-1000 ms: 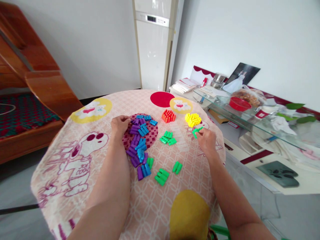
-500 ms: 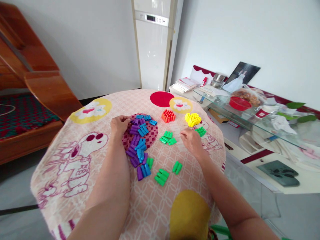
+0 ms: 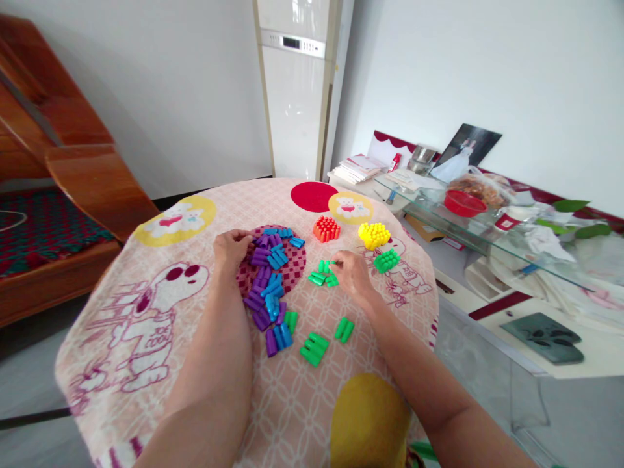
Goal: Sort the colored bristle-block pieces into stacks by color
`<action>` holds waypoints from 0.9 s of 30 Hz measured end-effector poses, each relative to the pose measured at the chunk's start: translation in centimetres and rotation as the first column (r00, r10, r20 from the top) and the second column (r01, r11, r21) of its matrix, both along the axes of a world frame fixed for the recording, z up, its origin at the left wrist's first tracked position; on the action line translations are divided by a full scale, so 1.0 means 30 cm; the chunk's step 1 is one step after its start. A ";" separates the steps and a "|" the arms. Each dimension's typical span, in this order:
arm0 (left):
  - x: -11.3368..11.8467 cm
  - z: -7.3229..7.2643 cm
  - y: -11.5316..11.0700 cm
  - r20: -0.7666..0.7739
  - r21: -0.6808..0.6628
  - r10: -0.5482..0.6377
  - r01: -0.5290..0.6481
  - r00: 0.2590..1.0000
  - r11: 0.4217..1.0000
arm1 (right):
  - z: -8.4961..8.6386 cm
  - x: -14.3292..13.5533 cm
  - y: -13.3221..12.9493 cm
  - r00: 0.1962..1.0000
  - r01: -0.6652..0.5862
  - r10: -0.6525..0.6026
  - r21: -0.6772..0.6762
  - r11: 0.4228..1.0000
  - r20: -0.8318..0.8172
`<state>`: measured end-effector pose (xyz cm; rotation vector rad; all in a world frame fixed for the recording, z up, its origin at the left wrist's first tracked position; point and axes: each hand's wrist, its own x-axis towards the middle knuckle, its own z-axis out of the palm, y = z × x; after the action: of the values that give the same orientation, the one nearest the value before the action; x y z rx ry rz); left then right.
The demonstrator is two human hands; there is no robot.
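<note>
At the left edge of a loose group of purple blocks and blue blocks, my left hand rests with its fingers drawn together. What its fingertips hold, if anything, is hidden. My right hand pinches at the edge of a small cluster of green blocks, its fingers closed on a green block. All the blocks look like short plastic tubes joined side by side. Just right of that hand is a tight stack of green blocks. More loose green blocks lie closer to me.
Red blocks and yellow blocks stand in tight bunches farther back on the cloth-covered round table. A glass shelf with a red bowl is to the right. A wooden chair stands left.
My right hand has moved left from beside the stacked green blocks to the loose green cluster. The left hand stays by the purple blocks.
</note>
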<state>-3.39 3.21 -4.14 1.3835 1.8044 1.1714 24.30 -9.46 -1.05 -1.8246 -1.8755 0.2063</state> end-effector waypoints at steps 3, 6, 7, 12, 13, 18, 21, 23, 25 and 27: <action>0.001 -0.002 0.000 0.021 0.002 -0.003 0.003 1.000 1.000 | 0.010 0.062 -0.033 0.983 0.047 -0.026 0.112 0.993 -0.183; -0.002 -0.009 0.005 0.003 0.012 0.001 -0.001 1.000 1.000 | 0.018 0.151 -0.067 0.946 0.164 -0.098 0.196 0.967 -0.310; -0.004 -0.012 0.006 -0.011 0.016 0.005 -0.005 1.000 1.000 | 0.022 0.184 -0.075 0.933 0.210 -0.132 0.210 0.955 -0.334; -0.002 -0.006 0.000 -0.015 0.022 -0.001 0.002 1.000 1.000 | 0.056 0.351 -0.065 0.927 0.311 -0.220 0.292 0.905 -0.304; -0.001 -0.003 -0.003 -0.013 0.018 -0.003 0.003 1.000 1.000 | 0.067 0.379 -0.054 0.933 0.308 -0.224 0.299 0.903 -0.282; 0.001 0.010 -0.008 -0.101 0.024 0.017 -0.014 0.995 1.000 | 0.104 0.472 0.013 0.952 0.292 -0.254 0.259 0.920 -0.170; 0.001 0.012 -0.007 -0.119 0.023 0.021 -0.019 0.993 1.000 | 0.098 0.490 0.045 0.959 0.275 -0.252 0.212 0.938 -0.130; 0.003 0.017 -0.011 -0.111 0.019 0.019 -0.017 0.994 1.000 | 0.085 0.493 0.060 0.965 0.254 -0.234 0.184 0.950 -0.120; 0.008 0.027 -0.019 -0.101 0.018 0.020 -0.019 0.995 1.000 | 0.071 0.493 0.070 0.969 0.234 -0.217 0.160 0.959 -0.116; 0.015 0.041 -0.030 -0.097 0.010 0.024 -0.023 0.995 1.000 | 0.061 0.493 0.077 0.974 0.215 -0.202 0.137 0.967 -0.103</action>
<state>-2.93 2.31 -2.91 1.4506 1.8897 1.1427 39.10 -7.14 0.80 -1.8628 -1.5812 0.0702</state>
